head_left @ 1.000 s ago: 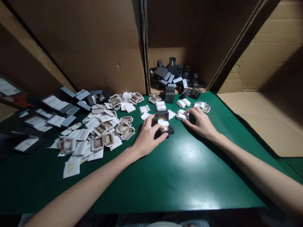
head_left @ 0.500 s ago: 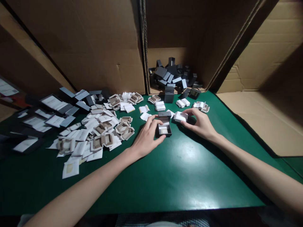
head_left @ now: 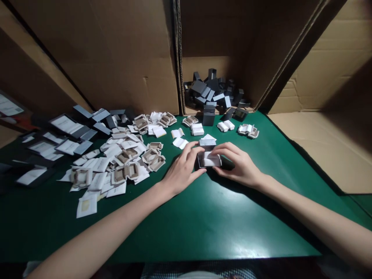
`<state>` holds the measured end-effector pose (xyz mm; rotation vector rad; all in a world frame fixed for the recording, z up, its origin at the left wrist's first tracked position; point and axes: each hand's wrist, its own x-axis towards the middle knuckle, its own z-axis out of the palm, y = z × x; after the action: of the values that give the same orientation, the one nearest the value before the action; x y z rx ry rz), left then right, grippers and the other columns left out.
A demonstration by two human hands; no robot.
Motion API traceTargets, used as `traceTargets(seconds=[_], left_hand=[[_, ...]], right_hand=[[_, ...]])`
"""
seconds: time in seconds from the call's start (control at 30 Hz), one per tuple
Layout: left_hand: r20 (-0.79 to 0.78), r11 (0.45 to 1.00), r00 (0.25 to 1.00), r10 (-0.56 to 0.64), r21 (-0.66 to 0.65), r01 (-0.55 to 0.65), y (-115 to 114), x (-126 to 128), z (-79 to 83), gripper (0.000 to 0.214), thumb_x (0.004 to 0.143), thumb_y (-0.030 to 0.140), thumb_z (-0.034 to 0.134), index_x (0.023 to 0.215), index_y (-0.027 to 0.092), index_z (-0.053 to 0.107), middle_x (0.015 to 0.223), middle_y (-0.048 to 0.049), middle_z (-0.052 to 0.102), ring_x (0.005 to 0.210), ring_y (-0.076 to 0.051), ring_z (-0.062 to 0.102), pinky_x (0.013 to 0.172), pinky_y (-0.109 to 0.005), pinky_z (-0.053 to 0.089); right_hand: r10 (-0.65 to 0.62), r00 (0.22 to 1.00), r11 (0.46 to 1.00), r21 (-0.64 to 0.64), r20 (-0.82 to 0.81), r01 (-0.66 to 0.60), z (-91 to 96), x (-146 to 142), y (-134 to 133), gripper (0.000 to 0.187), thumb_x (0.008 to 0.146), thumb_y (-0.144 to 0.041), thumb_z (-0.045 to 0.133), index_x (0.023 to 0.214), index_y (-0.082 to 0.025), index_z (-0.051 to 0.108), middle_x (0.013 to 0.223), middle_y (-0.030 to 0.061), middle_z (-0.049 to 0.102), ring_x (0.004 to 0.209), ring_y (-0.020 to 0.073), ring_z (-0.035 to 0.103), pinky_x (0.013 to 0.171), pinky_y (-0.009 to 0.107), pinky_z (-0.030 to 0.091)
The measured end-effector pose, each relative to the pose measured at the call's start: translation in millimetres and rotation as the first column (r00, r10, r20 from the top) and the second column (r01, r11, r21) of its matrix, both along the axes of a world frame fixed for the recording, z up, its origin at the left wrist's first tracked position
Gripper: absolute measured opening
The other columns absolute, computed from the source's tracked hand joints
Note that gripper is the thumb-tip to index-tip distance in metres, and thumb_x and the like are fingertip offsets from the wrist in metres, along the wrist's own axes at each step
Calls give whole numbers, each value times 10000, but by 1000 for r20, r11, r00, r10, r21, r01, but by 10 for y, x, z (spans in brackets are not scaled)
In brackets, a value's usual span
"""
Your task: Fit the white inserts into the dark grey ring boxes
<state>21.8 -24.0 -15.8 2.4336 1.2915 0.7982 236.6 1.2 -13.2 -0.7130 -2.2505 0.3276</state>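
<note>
A small black box (head_left: 207, 143) with its lid raised stands on the green table in front of me. My left hand (head_left: 180, 169) grips its left side, thumb low at the front and fingers at the back. The thumb and fingers of my right hand (head_left: 240, 164) are closed on a folded white cardboard insert (head_left: 212, 160), which sits at the mouth of the box. How deep it lies in the box I cannot tell. Just behind the lid is a white paper slip (head_left: 209, 137).
Several loose paper slips and pulp-grey inserts (head_left: 124, 157) lie heaped at left, beside open black boxes (head_left: 68, 128). More black boxes (head_left: 207, 89) fill a cardboard carton at the back. White inserts (head_left: 197, 129) are scattered behind my hands. Cardboard (head_left: 319, 147) lies at right.
My right hand has carried the white insert leftward to the black box. The box, held in my left hand, has shifted slightly right and now has the insert over its opening.
</note>
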Motion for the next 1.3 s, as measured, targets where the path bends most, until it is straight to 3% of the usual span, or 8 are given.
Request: traceTargets(seconds=[0.33,0.57,0.87,1.0,1.13,1.23,1.3], left_hand=[[27,1000,1000,-8,8,8,7,7,-10,515,802,238,672,1218,261,370,1383,-115,369,1214,-299,498,912,-436,515],[71,998,996,-51,-43,54,25,-1,-33,481,821,182,634,1224,254,382,1397,-116,380,1251,-283,469,977,-438,476],[354,966,934,-53,-217,138,74,-12,-25,512,774,217,655,1206,240,381,1250,-56,514,1132,-190,567,1001,-345,481],[315,964,948,-41,-238,120,44,7,2,534,775,294,677,1218,243,385,1224,-45,550,1142,-200,558,1002,-354,467],[280,967,958,-62,-219,127,21,14,29,497,786,247,632,1215,232,381,1213,-52,561,1124,-205,566,964,-338,471],[268,964,959,-91,-219,153,21,13,31,488,770,167,586,1203,222,367,1189,-56,576,1097,-208,586,920,-326,482],[260,961,961,-97,-228,158,25,12,29,475,761,141,565,1187,218,368,1168,-59,588,1088,-212,594,899,-328,486]], right_hand=[[-82,980,995,76,183,69,-8,-43,-50,261,857,-279,577,1109,-213,577,1056,83,663,977,227,559,785,391,404],[-5,994,995,96,108,-6,-74,-79,-59,325,876,-271,566,1193,-206,541,1143,108,628,990,227,524,819,409,479],[-7,995,984,180,101,-11,-91,4,-13,279,904,-108,449,1137,-182,583,1039,104,638,878,175,567,730,310,488],[-127,973,934,353,190,53,-70,10,-50,243,883,-143,531,1085,-249,617,1051,48,674,879,191,546,744,355,433],[-256,963,856,482,84,186,-61,-8,-78,214,828,-207,635,1019,-302,644,1317,48,526,1148,266,478,900,446,392],[-199,975,893,427,95,141,-62,-24,-59,178,816,-211,644,989,-253,641,1393,90,427,1267,307,399,962,487,401],[-114,984,934,351,139,59,-64,-28,-44,141,834,-187,609,971,-212,634,1387,121,415,1266,290,418,953,450,448]])
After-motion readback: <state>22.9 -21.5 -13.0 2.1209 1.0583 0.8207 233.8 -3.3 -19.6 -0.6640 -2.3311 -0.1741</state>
